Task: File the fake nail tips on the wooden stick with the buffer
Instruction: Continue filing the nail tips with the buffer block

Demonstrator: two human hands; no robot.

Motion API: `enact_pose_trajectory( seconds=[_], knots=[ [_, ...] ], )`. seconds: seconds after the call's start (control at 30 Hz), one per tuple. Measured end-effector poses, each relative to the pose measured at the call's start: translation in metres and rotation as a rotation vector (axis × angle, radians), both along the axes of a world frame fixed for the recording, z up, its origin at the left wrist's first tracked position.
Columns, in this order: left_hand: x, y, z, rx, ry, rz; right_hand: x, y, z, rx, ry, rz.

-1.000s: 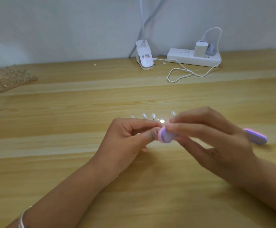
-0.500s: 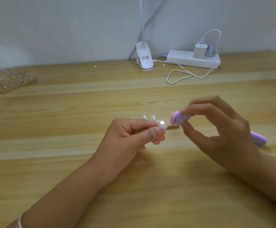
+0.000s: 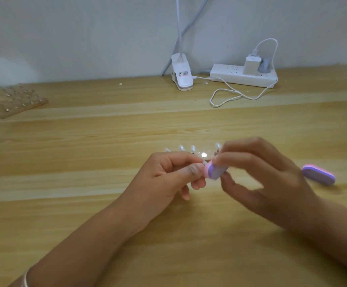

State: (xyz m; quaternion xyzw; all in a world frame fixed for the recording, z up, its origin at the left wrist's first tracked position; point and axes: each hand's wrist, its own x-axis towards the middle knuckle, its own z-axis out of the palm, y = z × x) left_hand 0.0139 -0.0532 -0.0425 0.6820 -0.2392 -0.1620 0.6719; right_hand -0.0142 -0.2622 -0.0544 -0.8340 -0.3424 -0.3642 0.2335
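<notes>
My left hand (image 3: 168,179) pinches a wooden stick that is mostly hidden behind both hands; several clear fake nail tips (image 3: 192,149) stand up along it just beyond my fingers. My right hand (image 3: 259,175) grips a small pink and purple buffer (image 3: 214,171) between thumb and fingers. The buffer's end sits right against my left thumb and the near end of the stick. My right hand is blurred.
A second pink and purple buffer (image 3: 318,174) lies on the wooden table (image 3: 85,152) to the right. A wooden board with rows of nail tips (image 3: 17,100) lies far left. A white clip lamp (image 3: 181,76), a power strip (image 3: 244,76) and its looped cable (image 3: 226,97) stand at the back.
My right hand lifted the buffer up and to the right off the stick, then brought it back down and left against the tips by my left thumb. My left hand stayed put.
</notes>
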Motion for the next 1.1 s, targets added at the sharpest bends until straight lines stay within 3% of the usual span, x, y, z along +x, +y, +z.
enact_pose_trajectory(
  seconds=[0.1, 0.17, 0.3, 0.47, 0.57, 0.7, 0.83, 0.93, 1.03, 1.1],
  knots=[
    [0.001, 0.001, 0.001, -0.004, 0.025, 0.014, 0.007, -0.011, 0.006, 0.098, 0.041, -0.086],
    [0.001, 0.000, 0.001, 0.007, 0.014, 0.005, 0.003, -0.005, 0.006, 0.132, 0.065, -0.025],
    [-0.001, -0.001, -0.001, 0.088, -0.107, 0.002, -0.001, 0.001, 0.000, -0.026, 0.058, 0.062],
    [-0.001, -0.002, -0.004, 0.167, -0.246, 0.065, 0.004, -0.008, 0.007, 0.077, 0.086, 0.007],
    [-0.001, -0.001, -0.004, 0.184, -0.301, 0.047, -0.002, 0.002, 0.001, -0.034, 0.064, 0.073],
    [-0.002, -0.002, -0.004, 0.218, -0.294, 0.065, 0.008, -0.011, 0.007, 0.026, 0.075, -0.054],
    [-0.001, -0.003, -0.004, 0.179, -0.326, 0.052, -0.002, 0.002, 0.002, 0.020, 0.088, 0.077],
    [0.000, -0.002, -0.005, 0.164, -0.305, 0.056, 0.006, -0.007, 0.002, -0.004, 0.088, 0.009],
    [0.001, -0.001, -0.006, 0.138, -0.244, 0.058, 0.013, -0.015, 0.006, 0.105, 0.145, -0.098],
    [0.002, -0.001, -0.007, 0.114, -0.204, 0.037, 0.009, -0.009, 0.006, 0.225, 0.264, -0.044]
  ],
)
